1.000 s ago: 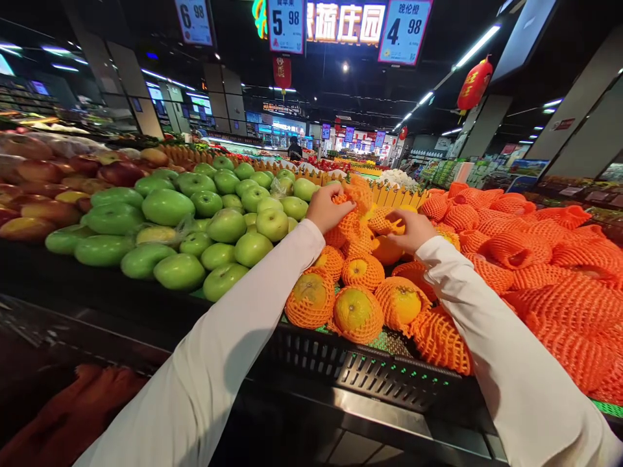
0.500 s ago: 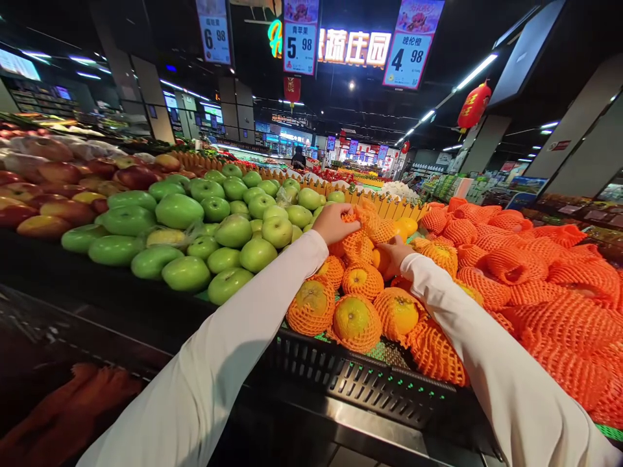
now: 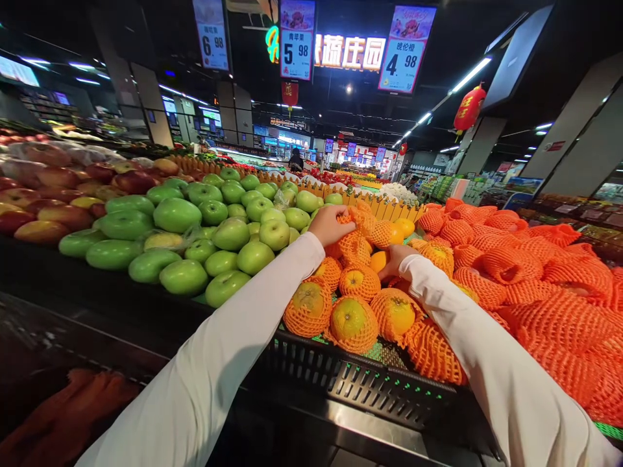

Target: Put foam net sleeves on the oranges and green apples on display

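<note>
My left hand (image 3: 331, 224) is closed, its fingers pinching an orange foam net sleeve (image 3: 361, 217) at the back of the orange pile. My right hand (image 3: 395, 261) curls around the right side of a bare orange (image 3: 379, 261); some of its fingers are hidden. In front of both hands sit several oranges in foam nets, among them a netted orange (image 3: 350, 318) at the front edge. Beyond my right hand lie bare oranges (image 3: 403, 227).
Green apples (image 3: 232, 233) fill the display to the left, with red apples (image 3: 58, 194) farther left. Fruit in red-orange nets (image 3: 549, 311) is heaped on the right. A black slotted crate wall (image 3: 360, 383) borders the front. Price signs (image 3: 407, 48) hang overhead.
My right hand has shifted slightly left and down around the bare orange, and more of that orange shows. My left hand keeps its pinch on the net. The whole view has shifted slightly.
</note>
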`<state>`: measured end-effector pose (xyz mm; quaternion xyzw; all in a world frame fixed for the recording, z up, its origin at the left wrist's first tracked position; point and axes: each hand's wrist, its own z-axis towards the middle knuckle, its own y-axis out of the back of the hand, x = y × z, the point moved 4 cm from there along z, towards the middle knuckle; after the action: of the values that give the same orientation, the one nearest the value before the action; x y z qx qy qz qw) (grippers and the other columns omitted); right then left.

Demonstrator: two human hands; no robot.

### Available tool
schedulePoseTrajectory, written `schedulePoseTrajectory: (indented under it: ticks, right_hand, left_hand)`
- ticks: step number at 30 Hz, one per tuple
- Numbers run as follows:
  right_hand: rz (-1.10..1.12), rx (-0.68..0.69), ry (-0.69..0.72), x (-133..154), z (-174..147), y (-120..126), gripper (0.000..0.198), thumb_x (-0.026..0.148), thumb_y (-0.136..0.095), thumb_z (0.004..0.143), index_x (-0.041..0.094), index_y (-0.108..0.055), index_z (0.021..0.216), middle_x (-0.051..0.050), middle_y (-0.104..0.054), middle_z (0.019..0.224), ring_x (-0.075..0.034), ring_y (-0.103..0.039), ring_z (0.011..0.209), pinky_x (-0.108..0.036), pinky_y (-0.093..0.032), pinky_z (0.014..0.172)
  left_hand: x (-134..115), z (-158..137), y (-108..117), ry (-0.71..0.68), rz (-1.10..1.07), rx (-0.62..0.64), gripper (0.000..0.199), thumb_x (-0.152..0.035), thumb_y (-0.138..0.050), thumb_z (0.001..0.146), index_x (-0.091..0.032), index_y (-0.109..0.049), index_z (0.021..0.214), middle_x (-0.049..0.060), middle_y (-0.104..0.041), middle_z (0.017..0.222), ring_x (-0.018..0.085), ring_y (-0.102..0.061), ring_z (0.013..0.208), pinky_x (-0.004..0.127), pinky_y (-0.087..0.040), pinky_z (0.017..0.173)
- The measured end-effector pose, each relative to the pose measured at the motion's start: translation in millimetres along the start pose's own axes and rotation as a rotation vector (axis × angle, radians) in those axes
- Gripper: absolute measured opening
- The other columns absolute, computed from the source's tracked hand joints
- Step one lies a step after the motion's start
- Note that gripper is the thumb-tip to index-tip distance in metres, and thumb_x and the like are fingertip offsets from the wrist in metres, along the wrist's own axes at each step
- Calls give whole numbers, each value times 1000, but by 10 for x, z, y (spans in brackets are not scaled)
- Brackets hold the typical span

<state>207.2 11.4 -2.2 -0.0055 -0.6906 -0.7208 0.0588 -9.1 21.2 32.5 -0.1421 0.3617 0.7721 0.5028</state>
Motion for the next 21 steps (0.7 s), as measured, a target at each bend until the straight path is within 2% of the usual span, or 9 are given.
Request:
schedulePoseTrajectory:
  ticks: [2, 5, 7, 9, 12, 14, 18, 21]
  right_hand:
    - [37, -55, -12, -44, -25, 43, 52, 36, -93, 47, 20, -68, 91, -12, -73, 93, -37, -71, 95, -43, -56, 78]
    - [125, -238, -45, -93, -102, 160, 64, 44, -90, 50, 18, -69, 105, -15, -73, 101, -39, -69, 103, -48, -55, 88]
    - [318, -372, -74, -113, -156, 233, 73, 51, -88, 51, 15, -67, 111, -16, -72, 106, -38, -68, 106, -48, -54, 93]
    - [663, -412, -98, -123, -184, 246, 73, 58, -86, 52, 16, -66, 108, -14, -72, 105, -32, -69, 101, -42, -56, 88]
    - [1191, -324, -133, -98, -178, 184, 66, 67, -75, 61, 20, -63, 105, -8, -71, 96, -23, -68, 84, -32, -57, 68]
    - [1394, -236, -117, -60, -161, 152, 66, 69, -68, 69, 22, -59, 115, -7, -71, 94, -21, -69, 78, -29, -55, 60]
    - [1551, -55, -4, 1, -113, 119, 73, 64, -61, 77, 25, -47, 137, -8, -72, 102, -23, -74, 81, -29, -55, 58]
    - [1490, -115, 31, -31, -74, 109, 77, 67, -60, 78, 26, -42, 140, -11, -69, 118, -25, -73, 93, -32, -59, 62]
  left_hand:
    - [16, 6, 10, 6, 0, -25, 28, -28, -66, 67, -22, -39, 62, -5, -40, 63, 14, -38, 66, 31, -29, 67]
    - [41, 12, 14, 22, -4, -52, 28, -29, -66, 67, -22, -39, 62, -5, -41, 64, 13, -38, 66, 31, -29, 67]
    - [45, 12, 16, 27, -3, -61, 28, -29, -66, 67, -22, -39, 62, -4, -41, 63, 13, -37, 65, 31, -29, 66]
    - [40, 9, 22, 33, 2, -70, 29, -30, -66, 67, -22, -38, 62, -4, -41, 63, 13, -37, 65, 31, -29, 66]
    - [25, 6, 36, 48, 12, -81, 30, -29, -66, 67, -22, -38, 61, -4, -40, 61, 14, -38, 65, 31, -29, 65]
    - [18, 6, 40, 53, 18, -81, 31, -29, -67, 67, -22, -37, 60, -5, -39, 61, 14, -39, 65, 31, -29, 66]
    - [20, 5, 28, 48, 24, -63, 32, -28, -67, 68, -22, -37, 60, -5, -39, 61, 13, -37, 64, 30, -28, 65]
    - [31, 4, 17, 51, 27, -54, 33, -27, -68, 69, -22, -36, 60, -5, -38, 61, 13, -36, 64, 30, -28, 65]
